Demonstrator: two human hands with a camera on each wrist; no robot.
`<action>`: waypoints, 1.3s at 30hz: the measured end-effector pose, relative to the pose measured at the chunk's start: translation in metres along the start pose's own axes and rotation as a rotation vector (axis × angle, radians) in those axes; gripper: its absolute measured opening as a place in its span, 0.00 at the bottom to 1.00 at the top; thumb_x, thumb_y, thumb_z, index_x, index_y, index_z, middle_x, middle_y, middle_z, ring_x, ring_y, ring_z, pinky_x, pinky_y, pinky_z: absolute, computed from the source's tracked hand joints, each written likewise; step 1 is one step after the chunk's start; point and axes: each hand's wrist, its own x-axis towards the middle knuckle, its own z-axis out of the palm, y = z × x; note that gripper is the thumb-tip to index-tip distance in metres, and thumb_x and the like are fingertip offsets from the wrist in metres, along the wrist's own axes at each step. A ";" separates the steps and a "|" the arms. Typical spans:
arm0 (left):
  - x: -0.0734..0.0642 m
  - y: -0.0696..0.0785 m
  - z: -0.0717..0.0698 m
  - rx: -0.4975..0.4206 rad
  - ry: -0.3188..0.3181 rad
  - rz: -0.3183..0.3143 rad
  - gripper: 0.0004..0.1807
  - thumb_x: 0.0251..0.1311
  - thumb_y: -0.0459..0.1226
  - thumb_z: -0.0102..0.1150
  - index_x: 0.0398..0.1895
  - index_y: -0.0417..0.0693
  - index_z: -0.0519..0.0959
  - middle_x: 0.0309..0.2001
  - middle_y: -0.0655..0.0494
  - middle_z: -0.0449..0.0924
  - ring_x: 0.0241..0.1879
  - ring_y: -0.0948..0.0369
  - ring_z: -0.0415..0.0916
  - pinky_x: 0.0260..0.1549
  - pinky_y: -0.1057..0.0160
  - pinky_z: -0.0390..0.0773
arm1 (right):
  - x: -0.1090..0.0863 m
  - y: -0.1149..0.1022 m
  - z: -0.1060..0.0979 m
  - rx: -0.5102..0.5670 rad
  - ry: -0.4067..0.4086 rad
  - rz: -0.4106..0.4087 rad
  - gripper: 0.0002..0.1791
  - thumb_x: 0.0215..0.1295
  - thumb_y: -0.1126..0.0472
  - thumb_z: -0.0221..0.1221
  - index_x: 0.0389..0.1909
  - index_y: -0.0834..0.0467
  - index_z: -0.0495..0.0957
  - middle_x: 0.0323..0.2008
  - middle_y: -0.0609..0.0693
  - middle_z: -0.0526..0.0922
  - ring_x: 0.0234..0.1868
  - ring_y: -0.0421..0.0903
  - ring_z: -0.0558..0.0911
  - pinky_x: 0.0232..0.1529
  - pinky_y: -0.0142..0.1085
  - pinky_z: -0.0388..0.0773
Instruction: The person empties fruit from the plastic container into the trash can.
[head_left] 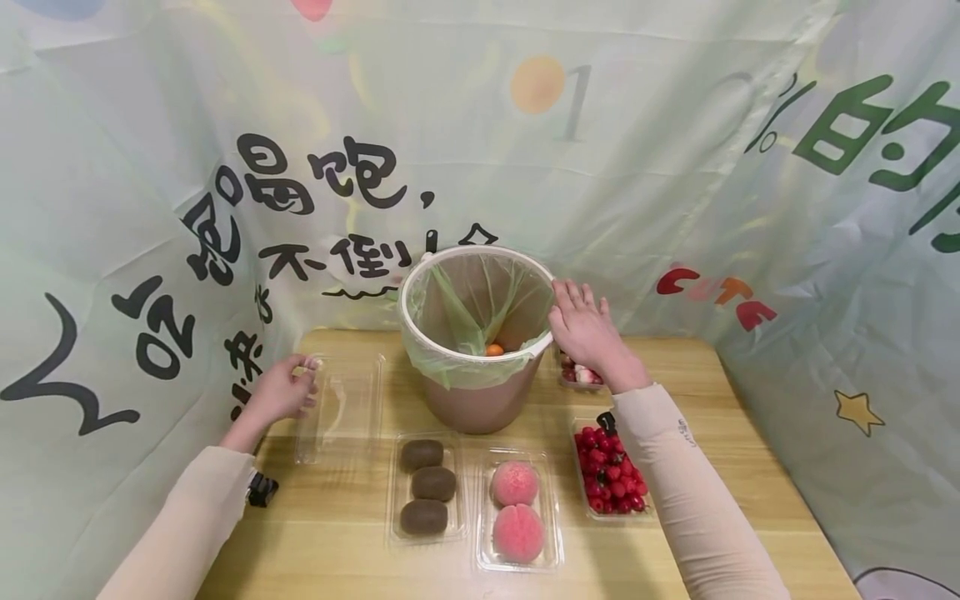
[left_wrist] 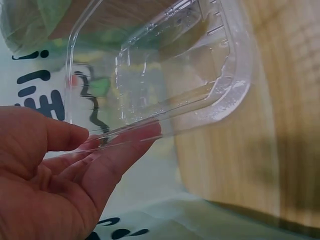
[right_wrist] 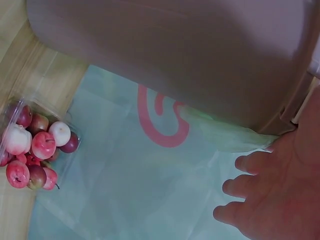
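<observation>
My left hand (head_left: pixel 281 390) is at the left side, pinching the edge of a clear plastic container (left_wrist: pixel 220 107) between thumb and fingers. That container appears tilted over the table in the left wrist view, with nothing inside it. At the back centre stands a brown trash bin (head_left: pixel 476 408) with a white rim, lined with a thin green bag (head_left: pixel 442 371). A small orange fruit (head_left: pixel 494 350) shows inside it. My right hand (head_left: pixel 588 329) lies with extended fingers against the bin's right rim, its fingertips past the edge in the right wrist view.
In front of the bin, clear trays hold brown kiwis (head_left: pixel 432 483) and pink peaches (head_left: pixel 517 533). A box of red berries (head_left: pixel 611 475) sits under the right forearm. Another box of mixed small fruits (right_wrist: pixel 37 145) is behind the right hand. Printed cloth (head_left: pixel 465 100) surrounds the wooden table (head_left: pixel 330 533).
</observation>
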 end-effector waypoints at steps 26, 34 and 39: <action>-0.014 -0.049 0.017 0.232 -0.028 -0.056 0.20 0.80 0.38 0.47 0.56 0.25 0.75 0.37 0.35 0.84 0.34 0.49 0.84 0.42 0.47 0.84 | 0.000 0.002 0.002 0.023 -0.004 -0.005 0.38 0.82 0.47 0.25 0.86 0.58 0.38 0.86 0.64 0.41 0.85 0.68 0.37 0.83 0.66 0.34; -0.021 -0.060 0.024 -0.003 -0.083 -0.173 0.19 0.80 0.36 0.45 0.58 0.24 0.70 0.27 0.42 0.79 0.16 0.57 0.81 0.19 0.58 0.85 | 0.000 0.001 0.003 0.032 0.004 -0.007 0.38 0.82 0.48 0.25 0.86 0.58 0.39 0.85 0.65 0.41 0.85 0.68 0.38 0.84 0.65 0.34; -0.024 -0.059 0.028 -0.058 -0.123 -0.219 0.18 0.80 0.34 0.44 0.61 0.26 0.68 0.28 0.42 0.79 0.18 0.55 0.80 0.20 0.57 0.86 | 0.000 0.002 0.003 0.041 0.007 -0.006 0.37 0.82 0.48 0.26 0.86 0.58 0.39 0.85 0.65 0.43 0.85 0.68 0.39 0.84 0.64 0.35</action>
